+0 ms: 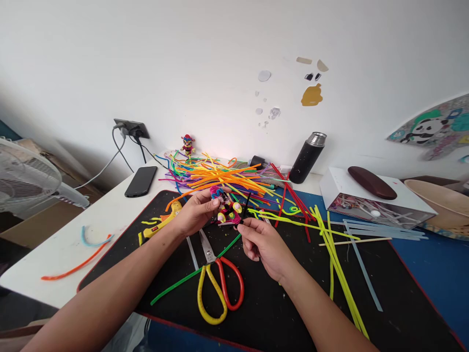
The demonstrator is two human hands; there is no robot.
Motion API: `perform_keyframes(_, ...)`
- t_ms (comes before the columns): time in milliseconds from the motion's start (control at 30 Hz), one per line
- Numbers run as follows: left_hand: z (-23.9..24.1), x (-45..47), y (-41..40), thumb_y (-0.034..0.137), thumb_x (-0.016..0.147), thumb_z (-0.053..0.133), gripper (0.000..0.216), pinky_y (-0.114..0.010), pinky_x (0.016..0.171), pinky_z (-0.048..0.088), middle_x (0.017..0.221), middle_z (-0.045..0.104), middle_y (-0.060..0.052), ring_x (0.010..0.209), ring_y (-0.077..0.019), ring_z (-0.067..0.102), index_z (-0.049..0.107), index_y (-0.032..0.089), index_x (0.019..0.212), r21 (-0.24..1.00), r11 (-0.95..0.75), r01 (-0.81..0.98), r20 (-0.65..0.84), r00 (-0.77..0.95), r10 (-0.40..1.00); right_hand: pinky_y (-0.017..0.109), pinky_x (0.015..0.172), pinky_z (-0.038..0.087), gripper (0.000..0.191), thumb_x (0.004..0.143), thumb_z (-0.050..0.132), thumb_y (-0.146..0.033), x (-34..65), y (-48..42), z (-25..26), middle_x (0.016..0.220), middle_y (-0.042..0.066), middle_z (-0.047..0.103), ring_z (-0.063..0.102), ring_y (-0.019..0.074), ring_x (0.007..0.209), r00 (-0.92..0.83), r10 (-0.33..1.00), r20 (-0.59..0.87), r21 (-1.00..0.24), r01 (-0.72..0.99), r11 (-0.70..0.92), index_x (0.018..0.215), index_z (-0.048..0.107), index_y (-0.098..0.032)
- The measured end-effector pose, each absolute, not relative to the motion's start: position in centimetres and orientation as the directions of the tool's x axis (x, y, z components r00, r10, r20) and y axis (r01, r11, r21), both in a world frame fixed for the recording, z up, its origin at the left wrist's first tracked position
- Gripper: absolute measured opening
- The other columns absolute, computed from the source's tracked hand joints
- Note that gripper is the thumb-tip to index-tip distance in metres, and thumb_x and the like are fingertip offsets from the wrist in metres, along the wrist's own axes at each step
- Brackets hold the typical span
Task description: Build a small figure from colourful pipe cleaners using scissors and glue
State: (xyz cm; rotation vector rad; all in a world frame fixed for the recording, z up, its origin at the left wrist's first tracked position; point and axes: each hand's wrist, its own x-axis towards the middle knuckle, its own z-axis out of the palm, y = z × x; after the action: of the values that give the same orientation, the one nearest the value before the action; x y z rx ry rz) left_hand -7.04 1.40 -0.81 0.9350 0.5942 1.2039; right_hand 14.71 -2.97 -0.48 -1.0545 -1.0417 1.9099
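Observation:
A small colourful pipe-cleaner doll [230, 211], with blue, pink, yellow and black parts, is held above the black mat. My left hand [200, 210] is closed around its left side. At the doll's lower right, the fingertips of my right hand [261, 242] pinch a thin black pipe cleaner [246, 207] that sticks upward; its lower end is hidden. Below my hands lie scissors [210, 256] with one yellow and one red handle. A green pipe cleaner [176, 288] passes by them. Left of my left hand is a yellow tool [161, 225], partly covered by my forearm.
Behind my hands spreads a pile of coloured pipe cleaners [220, 177], with a similar doll [188, 145] at the wall. A black flask [308, 157], a phone [141, 182] and a white box [335, 183] stand around. Yellow pipe cleaners [342, 274] and translucent glue sticks [366, 274] lie rightward.

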Motion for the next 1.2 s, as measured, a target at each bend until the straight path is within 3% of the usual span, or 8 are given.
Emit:
perform_keyframes(333,-0.83,-7.34,1.83,0.024,0.074,0.094,0.039,-0.018,0.05,0.046,0.08,0.072,-0.003,0.061,-0.0093,0.061,0.082,0.012,0.109,0.781,0.087,-0.618,0.063,0.216,0.974,0.022,0.042,0.019,0.048,0.077,0.085,-0.059,14.89,-3.11,-0.25,0.054,-0.008,0.05,0.041,0.0067,0.042,-0.422,0.856,-0.297,-0.89,-0.202,-0.408,0.093,0.071,-0.016)
perform_keyframes(567,-1.39,-7.14,1.87,0.03,0.075,0.094,0.044,-0.024,0.072,0.056,0.091,0.078,-0.008,0.078,-0.0158,0.071,0.082,0.012,0.113,0.819,0.101,-0.565,0.053,0.249,0.967,0.022,0.042,0.019,0.05,0.075,0.086,-0.061,14.78,-3.22,-0.08,0.054,-0.008,0.049,0.042,0.0066,0.041,-0.376,0.874,-0.308,-0.89,-0.213,-0.404,0.089,0.066,-0.017)
perform_keyframes(800,-1.31,-6.97,1.88,0.033,0.074,0.095,0.045,-0.023,0.07,0.055,0.093,0.079,-0.009,0.076,-0.0154,0.071,0.082,0.013,0.113,0.831,0.107,-0.547,0.065,0.286,0.956,0.021,0.042,0.019,0.048,0.074,0.087,-0.057,14.85,-3.07,-0.3,0.054,-0.009,0.05,0.042,0.0066,0.041,-0.389,0.867,-0.31,-0.895,-0.187,-0.404,0.09,0.063,-0.018)
perform_keyframes(1200,-1.09,-6.94,1.74,0.034,0.075,0.093,0.043,-0.03,0.082,0.06,0.099,0.081,-0.011,0.088,-0.0224,0.077,0.082,0.013,0.111,0.834,0.078,-0.546,0.095,0.281,0.955,0.021,0.041,0.02,0.049,0.074,0.086,-0.058,14.86,-3.31,-0.21,0.053,-0.009,0.05,0.043,0.0063,0.04,-0.389,0.866,-0.313,-0.9,-0.17,-0.402,0.088,0.063,-0.018)
